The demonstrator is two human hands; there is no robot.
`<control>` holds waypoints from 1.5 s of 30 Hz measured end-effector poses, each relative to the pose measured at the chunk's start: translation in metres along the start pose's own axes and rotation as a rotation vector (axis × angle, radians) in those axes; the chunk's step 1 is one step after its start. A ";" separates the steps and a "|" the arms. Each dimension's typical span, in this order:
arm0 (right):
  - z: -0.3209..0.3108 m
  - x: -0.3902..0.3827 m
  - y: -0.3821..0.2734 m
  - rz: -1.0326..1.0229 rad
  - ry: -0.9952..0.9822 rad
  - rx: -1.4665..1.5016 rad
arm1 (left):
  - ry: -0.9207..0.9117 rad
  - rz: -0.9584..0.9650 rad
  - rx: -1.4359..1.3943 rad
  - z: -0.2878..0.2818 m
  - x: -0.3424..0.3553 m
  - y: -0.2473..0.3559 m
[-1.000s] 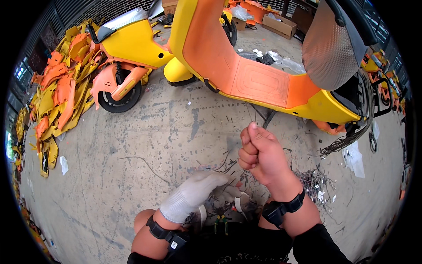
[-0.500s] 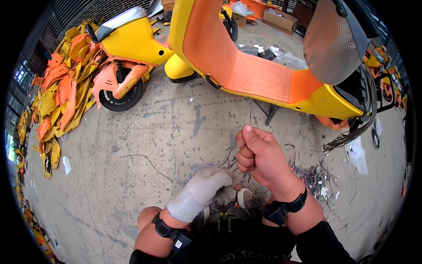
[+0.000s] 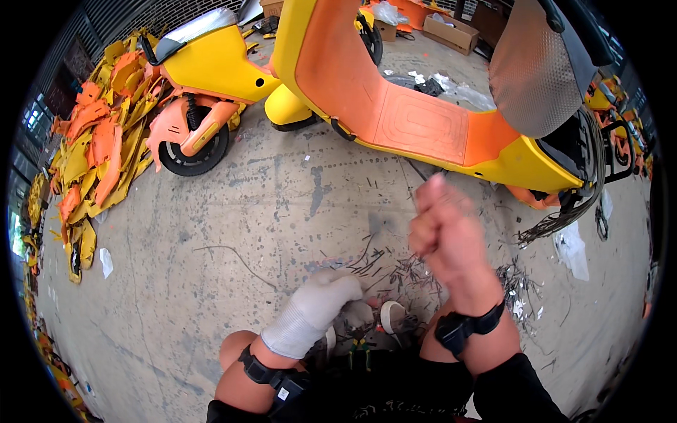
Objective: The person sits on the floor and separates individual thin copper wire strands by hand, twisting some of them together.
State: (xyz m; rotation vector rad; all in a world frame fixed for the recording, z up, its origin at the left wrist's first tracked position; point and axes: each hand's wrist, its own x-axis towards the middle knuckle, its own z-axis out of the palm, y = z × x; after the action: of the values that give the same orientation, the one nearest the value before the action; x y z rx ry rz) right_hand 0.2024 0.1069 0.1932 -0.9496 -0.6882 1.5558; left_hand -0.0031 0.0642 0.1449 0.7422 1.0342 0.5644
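My left hand (image 3: 317,303), in a pale knitted glove, is low in front of me with its fingers curled closed. What it grips, if anything, is hidden. My bare right hand (image 3: 450,229) is raised to the right and farther out, smeared by motion; its fingers look folded with the thumb on top. I cannot make out anything in them. Short dark wire-like scraps (image 3: 402,266) litter the floor beyond and between the hands. A green and yellow item (image 3: 360,352), too small to name, shows between my shoes (image 3: 392,315).
A yellow and orange scooter body (image 3: 419,127) stands across the far side, with a bundle of thin wires (image 3: 557,224) hanging at its right end. Scrap yellow and orange panels (image 3: 106,141) are heaped at the left. White plastic (image 3: 572,248) lies at the right; a cardboard box (image 3: 450,34) sits behind.
My right hand has moved to the right and slightly up, away from the left hand. The gloved left hand has shifted a little left and down, still curled.
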 end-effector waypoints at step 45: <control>0.009 0.003 0.016 0.269 -0.191 0.328 | -0.267 0.035 -0.017 0.011 -0.006 0.017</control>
State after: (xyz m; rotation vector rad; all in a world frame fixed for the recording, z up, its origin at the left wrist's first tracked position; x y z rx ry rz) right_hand 0.1861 0.1070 0.1837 -0.6717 -0.4275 1.9457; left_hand 0.0036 0.0673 0.1648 0.7986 0.7696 0.4884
